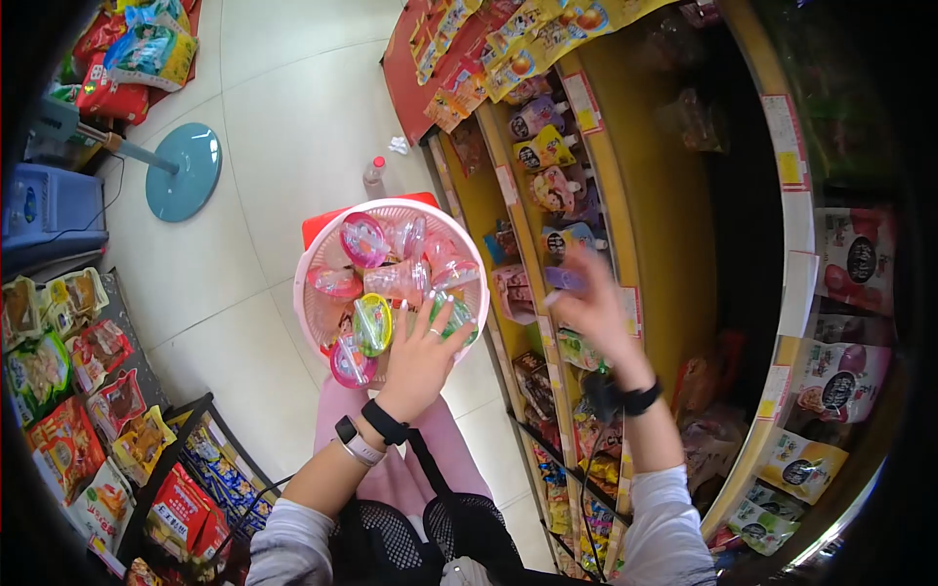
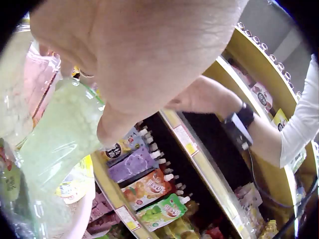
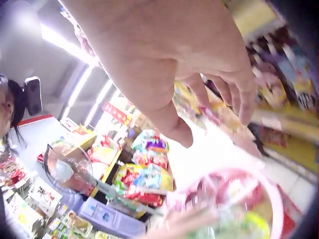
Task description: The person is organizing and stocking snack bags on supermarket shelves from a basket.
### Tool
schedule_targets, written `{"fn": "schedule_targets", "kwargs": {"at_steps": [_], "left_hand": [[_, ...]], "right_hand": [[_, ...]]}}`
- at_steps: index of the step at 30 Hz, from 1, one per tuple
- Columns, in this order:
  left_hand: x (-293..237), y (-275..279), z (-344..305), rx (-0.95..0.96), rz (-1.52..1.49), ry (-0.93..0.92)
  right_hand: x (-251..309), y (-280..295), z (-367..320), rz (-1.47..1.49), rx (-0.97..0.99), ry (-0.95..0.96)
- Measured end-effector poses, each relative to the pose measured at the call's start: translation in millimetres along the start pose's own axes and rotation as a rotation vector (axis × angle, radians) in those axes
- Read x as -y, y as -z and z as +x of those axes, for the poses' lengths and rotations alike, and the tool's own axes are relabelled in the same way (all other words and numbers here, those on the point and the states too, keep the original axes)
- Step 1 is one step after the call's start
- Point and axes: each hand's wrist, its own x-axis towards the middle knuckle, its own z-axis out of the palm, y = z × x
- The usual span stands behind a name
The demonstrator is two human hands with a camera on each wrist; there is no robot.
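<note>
A pink basket (image 1: 305, 311) holds several clear plastic cups with pink, yellow and green lids. My left hand (image 1: 418, 359) lies over its near side, fingers spread and resting among the cups. Under those fingers is a green cup (image 1: 451, 317), whose pale green side (image 2: 65, 134) fills the left of the left wrist view. Beside the hand is a yellow-rimmed cup (image 1: 373, 324). Raised in front of the shelf, my right hand (image 1: 596, 311) is blurred in the head view. In the right wrist view its fingers (image 3: 244, 97) bend loosely with nothing between them.
On the right, the shelf (image 1: 625, 176) carries spouted jelly pouches (image 2: 149, 189). A bottle with a red cap (image 1: 374, 176) stands on the floor beyond the basket. Snack packs (image 1: 98, 352) line the left, and a round blue stand base (image 1: 186, 174) sits farther off.
</note>
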Motion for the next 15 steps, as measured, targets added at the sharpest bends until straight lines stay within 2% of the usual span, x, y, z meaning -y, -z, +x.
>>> {"fn": "schedule_targets", "kwargs": {"at_steps": [2,3,4,8,9,11,12,14,15], "left_hand": [[7.2,-5.8,-2.8,0.0,0.005,0.008],[7.2,-6.3,-2.4,-0.011,0.008,0.016],[5.2,-6.1,-1.4,-0.02,0.004,0.014],[4.5,-6.6,-1.9,-0.017,0.003,0.043],[5.3,-8.2,-2.5,-0.021,0.003,0.039],[7.3,-11.8,-4.1,-0.02,-0.028,0.042],[9.1,-13.1,-6.1,-0.015,-0.06,0.045],[8.4,-15.0,-8.0,-0.012,-0.079,0.063],[8.3,-15.7,-9.0,-0.012,-0.099,0.064]], "right_hand": [[42.1,58.4,18.1,0.014,-0.264,0.027],[43.4,90.8,36.7,-0.091,-0.408,0.217],[53.9,118.5,53.7,-0.289,-0.571,0.248],[54.7,215.4,136.9,-0.839,-0.965,0.417],[43.9,236.2,157.6,-0.838,-0.964,0.421],[21.4,263.6,189.1,-1.166,-1.057,0.345],[26.7,262.6,190.9,-1.159,-1.049,0.352],[41.6,253.6,195.8,-1.265,-0.706,0.154],[-35.1,323.6,241.4,-2.118,-0.632,0.708]]}}
